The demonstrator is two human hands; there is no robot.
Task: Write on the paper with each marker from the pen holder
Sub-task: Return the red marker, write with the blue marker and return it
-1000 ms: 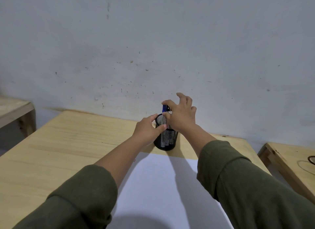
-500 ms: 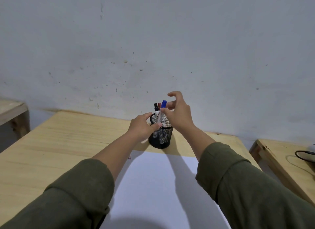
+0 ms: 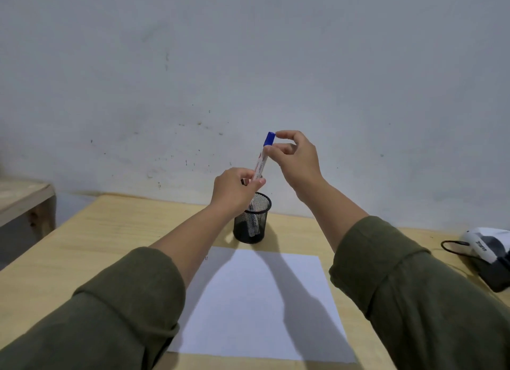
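Observation:
A black mesh pen holder stands on the wooden table just beyond a white sheet of paper. A white marker with a blue cap is raised above the holder, tilted, cap end up. My left hand grips the marker's lower barrel right over the holder's rim. My right hand pinches the blue cap with thumb and forefinger. More markers stay inside the holder, partly hidden behind my left hand.
A black and white device with a black cord lies at the table's right edge. A second wooden surface stands to the left, lower and apart. A grey wall rises directly behind the table.
The blue-capped marker has been lifted up out of the holder. My left hand moved from the holder's side onto the marker's barrel, and my right hand rose with the cap.

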